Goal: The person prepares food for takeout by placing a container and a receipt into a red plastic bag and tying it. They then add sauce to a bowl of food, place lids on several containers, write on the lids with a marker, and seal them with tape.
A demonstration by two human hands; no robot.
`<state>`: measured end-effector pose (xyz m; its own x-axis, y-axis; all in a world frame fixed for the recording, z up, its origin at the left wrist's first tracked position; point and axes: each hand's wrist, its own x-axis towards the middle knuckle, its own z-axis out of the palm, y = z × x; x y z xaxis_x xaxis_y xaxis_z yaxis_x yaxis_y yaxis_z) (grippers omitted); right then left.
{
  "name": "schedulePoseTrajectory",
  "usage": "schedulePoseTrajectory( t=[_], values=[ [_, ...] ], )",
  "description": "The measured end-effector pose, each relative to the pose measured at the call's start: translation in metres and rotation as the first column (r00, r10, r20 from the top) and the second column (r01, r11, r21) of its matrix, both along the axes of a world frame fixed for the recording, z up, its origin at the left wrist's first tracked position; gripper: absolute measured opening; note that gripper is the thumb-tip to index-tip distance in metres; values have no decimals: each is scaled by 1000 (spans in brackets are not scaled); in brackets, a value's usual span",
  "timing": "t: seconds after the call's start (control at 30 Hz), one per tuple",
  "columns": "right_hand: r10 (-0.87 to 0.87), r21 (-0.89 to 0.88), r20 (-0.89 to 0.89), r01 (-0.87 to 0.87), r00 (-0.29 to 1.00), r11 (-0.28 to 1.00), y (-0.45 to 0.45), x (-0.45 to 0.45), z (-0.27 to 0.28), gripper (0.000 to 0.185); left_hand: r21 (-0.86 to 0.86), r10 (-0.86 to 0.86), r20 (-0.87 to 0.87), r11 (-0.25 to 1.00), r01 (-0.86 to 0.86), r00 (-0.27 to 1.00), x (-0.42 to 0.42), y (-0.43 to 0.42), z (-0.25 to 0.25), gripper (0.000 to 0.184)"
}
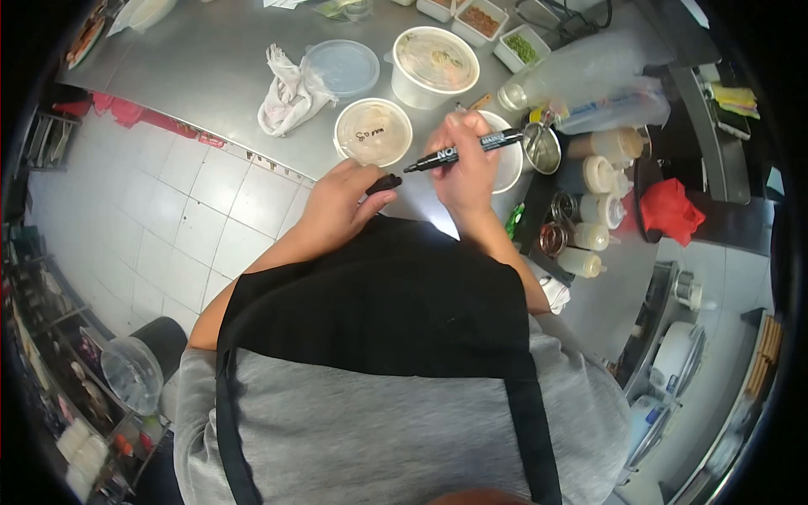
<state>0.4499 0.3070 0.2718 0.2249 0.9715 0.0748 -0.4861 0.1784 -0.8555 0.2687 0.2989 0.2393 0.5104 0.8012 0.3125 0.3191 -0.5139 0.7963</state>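
Observation:
My right hand (470, 164) grips a black marker (446, 158) with white lettering, its tip bare and pointing left. Between the fingers of my left hand (343, 202) is the black marker cap (385, 184), a short gap away from the tip. Just beyond my hands stands a lidded tub (374, 133) with dark handwriting on its lid. Behind it is a taller white tub (435, 67) with a clear lid and food inside. A white bowl (510, 160) is partly hidden behind my right hand.
A crumpled white cloth (289, 94) lies beside a loose clear lid (342, 67) on the steel counter (210, 63). Sauce bottles (599, 210) crowd the right side, near a metal cup (541, 150). Trays of chopped food (523, 48) stand at the back.

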Motion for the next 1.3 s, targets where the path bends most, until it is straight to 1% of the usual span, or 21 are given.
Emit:
schedulePoseTrajectory(
  t=[0.1, 0.17, 0.27, 0.3, 0.4, 0.43, 0.53, 0.57, 0.67, 0.73, 0.77, 0.87, 0.9, 0.97, 1.0, 1.03, 1.07, 1.1, 1.13, 1.23, 1.3],
  values=[
    [-48, 35, 18, 48, 999, 998, -16, 9, 3, 22, 55, -56, 18, 997, 54, 998, 11, 1, 3, 23],
    [-65, 91, 84, 57, 994, 994, -24, 19, 3, 24, 0, -123, -41, 992, 123, 992, 17, 0, 8, 22],
    [-163, -94, 167, 180, 972, 979, -45, 21, -7, 23, 40, -221, -55, 974, 224, 974, 32, -2, 9, 21],
    [-132, -21, 213, 140, 968, 990, -53, 21, -21, 20, 73, -249, -49, 965, 252, 967, 36, -3, 8, 21],
    [-177, 202, 395, 103, 902, 974, -70, 26, -45, 17, -19, -348, -84, 937, 348, 934, 41, -6, -3, 20],
    [-54, -53, 212, 67, 976, 996, -87, 36, -35, 19, -21, -372, -139, 928, 373, 918, 40, -4, 0, 20],
    [143, -268, 179, -92, 973, 959, -116, 73, -14, 21, -75, -522, -219, 851, 519, 824, 35, 5, 6, 21],
    [253, -400, 309, -116, 917, 909, -123, 76, 0, 23, -63, -559, -127, 829, 556, 819, 37, 5, 9, 23],
    [260, -206, 457, -183, 851, 961, -130, 58, 3, 26, -17, -642, 101, 762, 647, 760, 45, -2, 16, 29],
    [229, -169, 424, -172, 876, 970, -131, 50, 4, 27, 21, -678, 179, 727, 686, 713, 45, -4, 19, 34],
    [237, -157, 417, -187, 878, 970, -131, 48, 3, 27, 69, -675, 169, 735, 674, 718, 43, -5, 20, 39],
    [251, -157, 403, -203, 880, 966, -134, 42, -3, 26, 40, -705, 100, 708, 705, 703, 34, -2, 22, 40],
    [250, -161, 402, -201, 881, 966, -137, 43, -6, 25, 150, -643, 37, 761, 632, 765, 36, 1, 24, 41],
    [133, -198, 470, -43, 873, 979, -148, 43, -15, 23, 371, -497, -58, 794, 481, 866, 45, 14, 25, 46],
    [74, -213, 507, 41, 859, 976, -156, 46, -22, 23, 431, -278, -179, 840, 329, 944, 47, 28, 19, 58],
    [-31, -205, 601, 192, 798, 960, -166, 52, -40, 21, 506, -35, -277, 845, 177, 960, 47, 41, 10, 73],
    [-127, -181, 688, 339, 714, 923, -176, 58, -57, 21, 474, 57, -415, 866, 162, 908, 41, 50, 5, 79],
    [-153, -114, 833, 434, 532, 894, -181, 61, -61, 19, 446, 142, -543, 884, 141, 828, 33, 59, 1, 86],
    [-175, -76, 886, 506, 429, 859, -182, 63, -67, 17, 422, 217, -658, 899, 115, 721, 27, 66, -1, 94],
    [-213, 80, 968, 639, 135, 765, -170, 68, -96, 14, 134, 7, -629, 986, 100, 777, 18, 74, -7, 99],
    [-217, 136, 974, 605, 62, 785, -156, 73, -114, 18, 167, 35, -563, 983, 72, 825, 0, 80, 3, 95]
  ],
)
